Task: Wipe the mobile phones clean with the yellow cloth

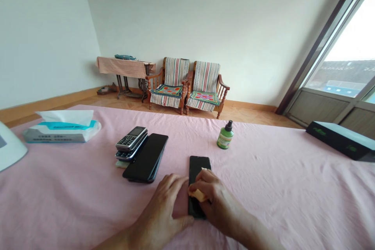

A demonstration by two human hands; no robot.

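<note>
A black smartphone (pixel 195 165) lies flat on the pink cloth, its long side pointing away from me. My right hand (pixel 215 195) presses a small folded yellowish cloth (pixel 198 194) against the phone's screen, fingers closed around it. At the phone's left edge, my left hand (pixel 165 203) rests with thumb and fingers apart, the fingertips and thumb touching or very near its side. The right hand covers part of the screen. Beyond the phone, a little to the right, a green spray bottle (pixel 225 137) with a black top stands upright.
Left of the phone lie stacked smartphones (pixel 148 156) and keypad phones (pixel 131 138). A tissue pack (pixel 63 131) is at the far left, beside a white rounded object (pixel 10 148). A black box (pixel 341 140) sits at right on the pink tablecloth (pixel 278 179). Two wooden chairs (pixel 205 82) stand beyond.
</note>
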